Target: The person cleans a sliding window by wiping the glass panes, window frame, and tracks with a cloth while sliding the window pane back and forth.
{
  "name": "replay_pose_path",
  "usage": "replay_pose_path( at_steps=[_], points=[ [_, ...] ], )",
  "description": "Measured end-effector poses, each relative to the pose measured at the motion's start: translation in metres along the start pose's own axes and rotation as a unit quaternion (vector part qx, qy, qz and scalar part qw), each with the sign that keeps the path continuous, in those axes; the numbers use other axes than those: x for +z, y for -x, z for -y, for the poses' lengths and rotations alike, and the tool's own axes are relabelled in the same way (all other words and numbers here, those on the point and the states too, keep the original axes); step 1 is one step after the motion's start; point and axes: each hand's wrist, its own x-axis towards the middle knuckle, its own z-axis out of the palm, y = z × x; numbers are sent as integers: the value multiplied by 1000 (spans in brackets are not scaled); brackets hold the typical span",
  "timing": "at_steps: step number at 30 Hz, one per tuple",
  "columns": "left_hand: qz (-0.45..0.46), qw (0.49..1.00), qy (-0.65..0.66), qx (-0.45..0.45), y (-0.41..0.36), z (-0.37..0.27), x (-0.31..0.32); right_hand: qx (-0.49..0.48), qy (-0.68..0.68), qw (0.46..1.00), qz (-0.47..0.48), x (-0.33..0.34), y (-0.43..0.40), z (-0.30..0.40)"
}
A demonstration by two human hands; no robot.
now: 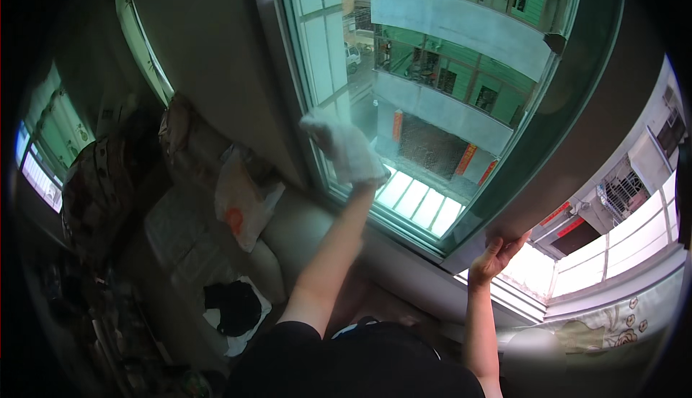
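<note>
A pale white cloth [348,149] lies bunched against the lower left of the glass pane [432,95]. My left hand [368,181] presses it there, mostly hidden beneath the cloth. The cloth looks slightly blurred. To the right, my right hand [494,260] grips the lower outer edge of the dark window frame [540,171], its thumb on the near side and some fingertips in shadow. Both arms reach forward from my black shirt. Green-tinted glass shows a building with balconies outside.
An open gap with a window sill track [519,301] lies right of the frame, beside a flower-patterned curtain [616,317]. On a sofa [189,236] at left are a plastic bag [246,203] and a black cloth [232,306]. Dark clutter fills the far left.
</note>
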Motion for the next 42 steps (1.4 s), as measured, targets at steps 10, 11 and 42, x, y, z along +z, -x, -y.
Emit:
replay_pose_path(
  at_steps=[10, 11, 42],
  points=[
    [-3, 967, 57, 248, -73, -135, -12, 10, -78, 997, -13, 8, -2, -2],
    [-3, 960, 65, 272, -71, -149, -17, 10, -74, 997, -14, 5, -2, -4],
    [42, 993, 97, 42, 121, 21, -1, -33, -31, 999, 8, 3, 3, -8]
  ],
)
